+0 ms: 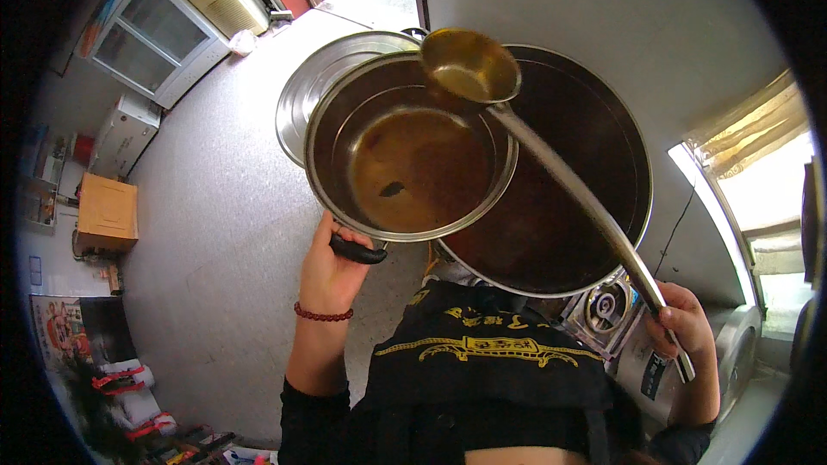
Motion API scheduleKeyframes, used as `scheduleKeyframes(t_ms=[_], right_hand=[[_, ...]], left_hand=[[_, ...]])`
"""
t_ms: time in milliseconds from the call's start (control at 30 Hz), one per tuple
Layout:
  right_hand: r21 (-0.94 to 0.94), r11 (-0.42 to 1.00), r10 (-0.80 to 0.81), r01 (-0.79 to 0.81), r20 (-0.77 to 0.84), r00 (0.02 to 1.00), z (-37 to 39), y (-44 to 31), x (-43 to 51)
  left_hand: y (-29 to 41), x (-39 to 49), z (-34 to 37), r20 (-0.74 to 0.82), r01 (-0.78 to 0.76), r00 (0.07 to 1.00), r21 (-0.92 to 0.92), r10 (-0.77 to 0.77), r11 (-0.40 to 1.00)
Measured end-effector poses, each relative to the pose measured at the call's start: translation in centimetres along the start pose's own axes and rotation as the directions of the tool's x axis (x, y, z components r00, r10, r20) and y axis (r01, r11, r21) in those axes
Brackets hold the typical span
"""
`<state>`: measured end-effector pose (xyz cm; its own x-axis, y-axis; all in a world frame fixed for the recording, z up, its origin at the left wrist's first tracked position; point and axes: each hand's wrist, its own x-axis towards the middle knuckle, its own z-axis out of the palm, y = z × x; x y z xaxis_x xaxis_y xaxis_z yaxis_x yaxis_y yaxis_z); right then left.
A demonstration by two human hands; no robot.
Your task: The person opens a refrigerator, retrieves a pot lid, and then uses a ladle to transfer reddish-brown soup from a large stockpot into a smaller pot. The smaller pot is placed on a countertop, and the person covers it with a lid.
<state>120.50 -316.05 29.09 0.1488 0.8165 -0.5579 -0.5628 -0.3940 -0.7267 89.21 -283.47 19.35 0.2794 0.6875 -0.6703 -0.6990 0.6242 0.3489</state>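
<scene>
My left hand (336, 265) grips the black side handle (357, 250) of a steel pot (316, 142). Brown liquid (420, 168) covers the pot's bottom, with a small dark piece in it. In my right hand (683, 323) is the long handle of a steel ladle (568, 181). The ladle's bowl (468, 68) is over the pot's far right rim; its inside looks yellowish, and I cannot tell how much liquid it holds. Behind and to the right stands a much larger stockpot (648, 181) with dark liquid inside, partly hidden by the smaller pot and the ladle.
A round metal lid (294, 116) shows behind the smaller pot. Beneath the stockpot's near right side is a gas burner (605, 305). A wall (581, 0) and a curtained window (762, 161) bound the right. Leftward are a cardboard box (108, 212) and a glass-door cabinet (150, 32).
</scene>
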Motion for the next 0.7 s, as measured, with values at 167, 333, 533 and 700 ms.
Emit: scheduleKeyframes(t_ms=[167,333,533,700], right_hand=[[0.109,0.969,-0.216,0.223,-0.072,0.974,-1.6,1.5,-1.5],[-0.226,0.959,-0.260,0.173,-0.446,0.856,-3.9,1.7,4.3],[-0.578,0.792,-0.027,-0.196,-0.354,0.935,-12.6,4.1,20.9],[-0.878,0.053,-0.065,-0.476,-0.479,0.876,-20.9,10.8,33.0]], left_hand=[[-0.1,-0.1,-0.1,0.023,-0.002,1.000,0.014,0.002,1.000],[-0.1,0.0,-0.4,0.051,-0.001,0.999,0.059,-0.002,0.998],[0.2,0.2,-0.4,0.057,0.014,0.998,0.099,-0.020,0.995],[0.1,-0.2,0.1,0.009,0.000,1.000,0.092,-0.001,0.996]])
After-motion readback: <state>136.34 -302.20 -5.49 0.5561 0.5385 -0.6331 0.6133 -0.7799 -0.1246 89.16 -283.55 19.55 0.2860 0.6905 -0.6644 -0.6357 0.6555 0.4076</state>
